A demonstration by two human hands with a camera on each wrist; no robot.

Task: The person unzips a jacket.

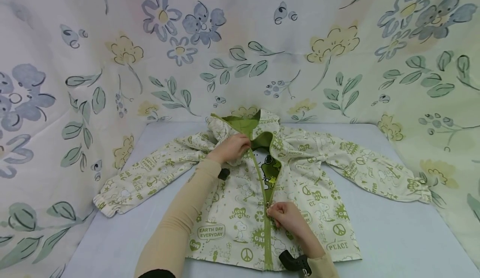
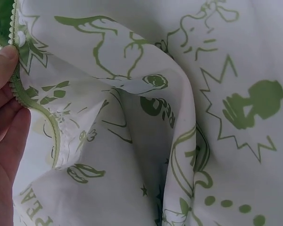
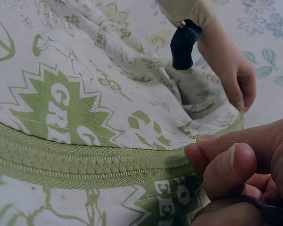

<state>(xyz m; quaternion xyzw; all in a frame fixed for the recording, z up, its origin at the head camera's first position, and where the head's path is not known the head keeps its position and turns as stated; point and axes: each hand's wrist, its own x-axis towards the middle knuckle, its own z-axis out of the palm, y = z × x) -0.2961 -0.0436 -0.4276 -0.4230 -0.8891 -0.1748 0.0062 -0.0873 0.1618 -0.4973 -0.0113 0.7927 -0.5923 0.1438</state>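
Observation:
A white hooded jacket (image 1: 318,186) with green printing lies front up, sleeves spread to both sides. Its green zipper (image 3: 85,162) is joined along the lower front and parts in a V above. My left hand (image 1: 234,148) pinches the toothed zipper edge (image 2: 14,84) near the collar, between thumb and fingers. Lower down, where the two sides meet, my right hand (image 1: 288,217) pinches the zipper pull, which the fingertips mostly hide. In the right wrist view the thumb (image 3: 226,169) and index finger press together right at the teeth.
The jacket rests on a pale table (image 1: 405,236). Behind and beside it hangs a floral cloth (image 1: 285,65). The hood's green lining (image 1: 241,124) shows at the top, and a dark printed inner panel (image 1: 270,171) appears through the opening.

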